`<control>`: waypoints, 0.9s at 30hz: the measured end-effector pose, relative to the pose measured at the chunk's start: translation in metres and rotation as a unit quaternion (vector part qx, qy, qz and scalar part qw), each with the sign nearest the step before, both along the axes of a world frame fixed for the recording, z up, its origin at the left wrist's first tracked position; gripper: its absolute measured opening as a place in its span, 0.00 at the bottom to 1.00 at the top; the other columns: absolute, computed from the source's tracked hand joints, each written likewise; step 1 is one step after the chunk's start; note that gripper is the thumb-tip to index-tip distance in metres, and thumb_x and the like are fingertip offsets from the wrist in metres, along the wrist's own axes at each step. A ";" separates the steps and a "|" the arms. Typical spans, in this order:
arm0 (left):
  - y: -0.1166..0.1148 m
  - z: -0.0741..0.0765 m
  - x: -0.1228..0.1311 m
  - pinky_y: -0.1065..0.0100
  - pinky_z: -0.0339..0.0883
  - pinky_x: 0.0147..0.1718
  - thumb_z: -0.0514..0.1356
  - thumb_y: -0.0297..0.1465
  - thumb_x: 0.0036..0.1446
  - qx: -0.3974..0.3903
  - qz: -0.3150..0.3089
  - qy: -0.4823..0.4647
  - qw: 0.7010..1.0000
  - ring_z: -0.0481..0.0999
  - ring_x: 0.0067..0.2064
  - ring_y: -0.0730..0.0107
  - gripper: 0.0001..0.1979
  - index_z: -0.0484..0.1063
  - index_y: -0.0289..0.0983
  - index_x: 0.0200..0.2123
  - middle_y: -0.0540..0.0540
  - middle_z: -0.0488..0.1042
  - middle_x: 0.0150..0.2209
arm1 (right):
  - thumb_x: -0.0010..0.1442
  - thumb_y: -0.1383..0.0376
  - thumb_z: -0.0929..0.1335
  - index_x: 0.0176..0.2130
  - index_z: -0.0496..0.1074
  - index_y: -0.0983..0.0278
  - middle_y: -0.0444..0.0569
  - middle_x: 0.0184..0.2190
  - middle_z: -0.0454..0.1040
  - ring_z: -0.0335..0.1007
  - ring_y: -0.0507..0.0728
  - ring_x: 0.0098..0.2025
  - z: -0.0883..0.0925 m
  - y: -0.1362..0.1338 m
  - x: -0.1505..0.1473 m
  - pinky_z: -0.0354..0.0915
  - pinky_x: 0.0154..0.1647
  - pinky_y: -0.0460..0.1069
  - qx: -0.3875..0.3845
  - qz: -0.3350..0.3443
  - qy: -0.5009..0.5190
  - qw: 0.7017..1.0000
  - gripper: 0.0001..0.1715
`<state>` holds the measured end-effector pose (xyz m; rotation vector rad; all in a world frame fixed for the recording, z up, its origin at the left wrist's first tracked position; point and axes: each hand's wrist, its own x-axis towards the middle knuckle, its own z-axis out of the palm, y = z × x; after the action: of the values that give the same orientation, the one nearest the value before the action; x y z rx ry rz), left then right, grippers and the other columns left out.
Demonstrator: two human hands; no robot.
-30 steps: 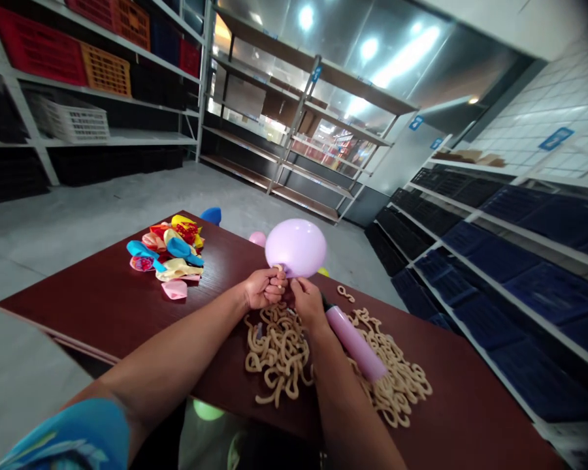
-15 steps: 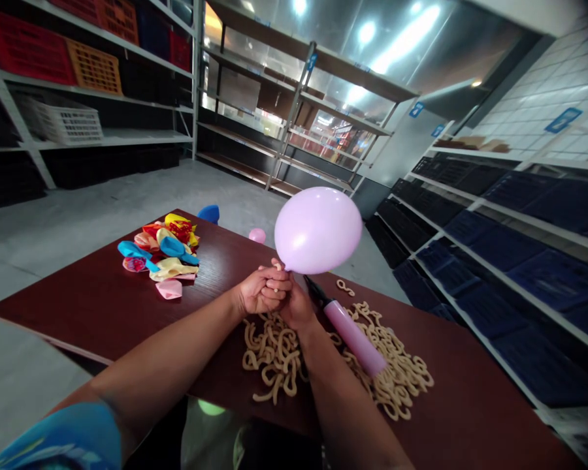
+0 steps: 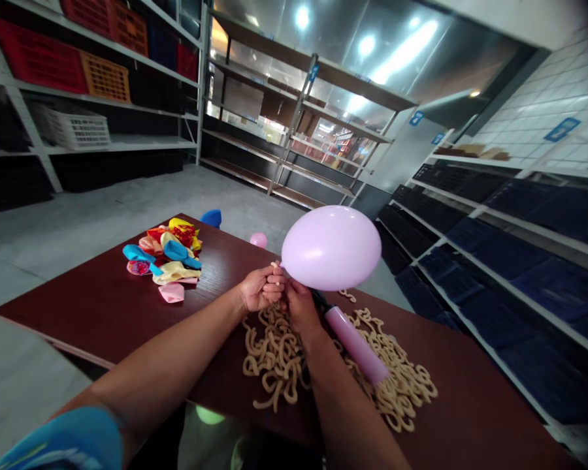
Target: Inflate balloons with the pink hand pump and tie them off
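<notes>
An inflated pale purple balloon (image 3: 330, 248) hangs above the table just beyond my hands, its neck end at my fingers. My left hand (image 3: 263, 287) is closed at the balloon's neck, with a small beige bit showing between its fingers. My right hand (image 3: 301, 307) is closed close beside it, under the balloon, its fingertips partly hidden. Below and between my forearms lies a pile of beige curled loops (image 3: 274, 359). To the right, a pink balloon pump (image 3: 357, 346) with a dark nozzle end rests on a second pile of beige loops (image 3: 406, 385).
Several uninflated balloons (image 3: 176, 251) in mixed colours lie on the left of the dark red table (image 3: 102, 294). Past its far edge are a small pink balloon (image 3: 259, 239) and a blue object (image 3: 210, 219). A green balloon (image 3: 209, 414) is below the near edge. Shelves with crates (image 3: 105, 77) surround it.
The purple balloon has swung right and down, now lying more sideways and covering part of the pump's nozzle end. My right hand has dropped slightly from my left. The view has shifted slightly.
</notes>
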<state>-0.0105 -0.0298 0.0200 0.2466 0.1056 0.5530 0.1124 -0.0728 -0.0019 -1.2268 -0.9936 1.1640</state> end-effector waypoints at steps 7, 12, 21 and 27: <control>0.006 -0.012 0.011 0.78 0.33 0.12 0.49 0.37 0.59 0.107 0.085 0.248 0.959 0.40 0.13 0.85 0.15 0.54 0.36 0.23 0.58 0.45 0.16 | 0.45 0.54 0.70 0.28 0.69 0.63 0.38 0.17 0.65 0.54 0.46 0.13 -0.005 0.007 0.005 0.45 0.10 0.42 -0.022 -0.053 -0.022 0.998 0.16; 0.010 -0.026 0.014 0.73 0.47 0.16 0.47 0.43 0.57 0.327 0.257 0.527 0.741 0.54 0.16 0.78 0.19 0.61 0.36 0.22 0.52 0.58 0.16 | 0.51 0.57 0.66 0.35 0.74 0.63 0.42 0.22 0.71 0.63 0.50 0.19 -0.002 0.002 0.010 0.60 0.21 0.46 0.067 -0.030 -0.269 0.960 0.15; 0.015 -0.037 0.009 0.69 0.58 0.28 0.42 0.41 0.59 0.521 0.270 0.643 0.492 0.69 0.30 0.68 0.23 0.71 0.37 0.29 0.44 0.73 0.28 | 0.58 0.65 0.60 0.35 0.71 0.62 0.49 0.35 0.69 0.64 0.54 0.38 0.008 -0.003 0.016 0.61 0.42 0.49 0.272 0.004 -0.459 0.846 0.12; 0.011 -0.041 0.017 0.71 0.59 0.29 0.44 0.36 0.59 0.560 0.264 0.585 0.524 0.70 0.30 0.70 0.18 0.72 0.36 0.32 0.45 0.73 0.29 | 0.55 0.60 0.64 0.34 0.71 0.61 0.46 0.32 0.70 0.66 0.52 0.29 0.006 0.001 0.013 0.65 0.30 0.47 0.210 -0.025 -0.314 0.926 0.09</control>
<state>0.0066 -0.0192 -0.0210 1.9421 1.2152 0.9225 0.1255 -0.0723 0.0043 -1.2781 -1.5805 0.4620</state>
